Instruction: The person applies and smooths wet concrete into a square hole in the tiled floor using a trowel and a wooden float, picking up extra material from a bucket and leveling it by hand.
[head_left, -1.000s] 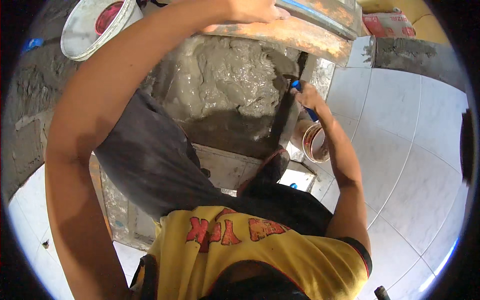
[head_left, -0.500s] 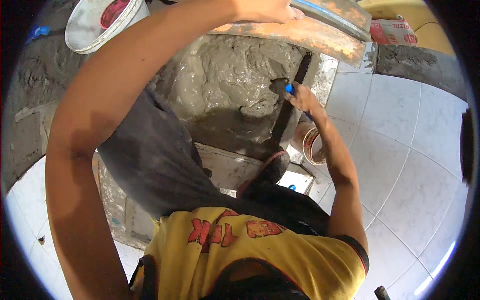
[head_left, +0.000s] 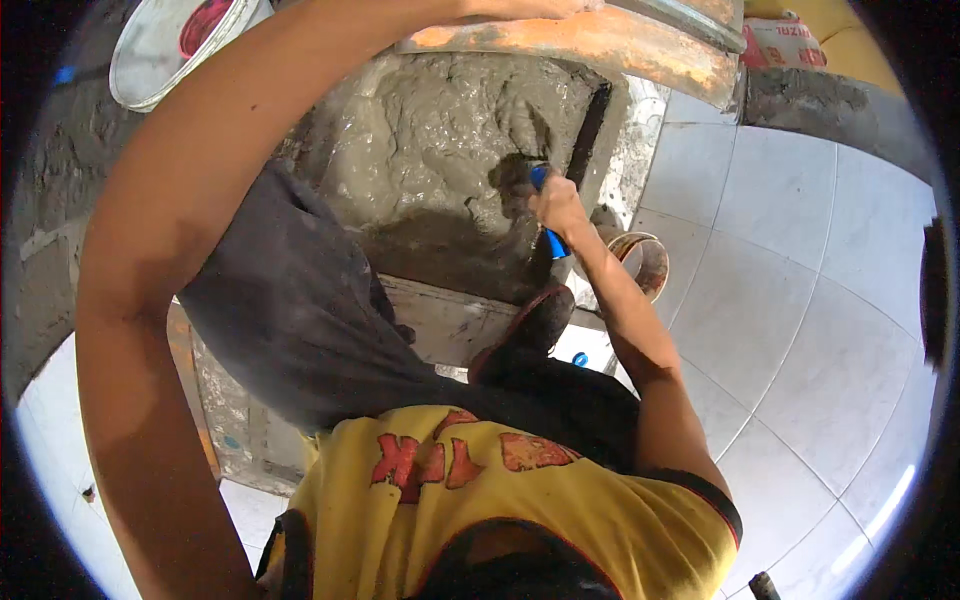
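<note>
My right hand is closed around a blue trowel handle. The trowel's blade, dark and smeared, is hard to make out in the wet grey mortar, near the right side of the shallow trough that holds it. At the top edge, my left hand lies against a long orange-stained board beyond the mortar. Most of its fingers are cut off by the frame, so its grip is hidden. Hollows and ridges mark the mortar's surface around the trowel.
A white bucket with something pink inside stands at the far left. Close to my right forearm is a smeared, open tub. White tiles cover the right side. My shoe is against the trough's near edge. A red-and-white sack lies at the far right.
My right hand has drawn the trowel leftward and nearer to me through the mortar, and more of the handle shows. My left hand remains at the board. The view has shifted slightly.
</note>
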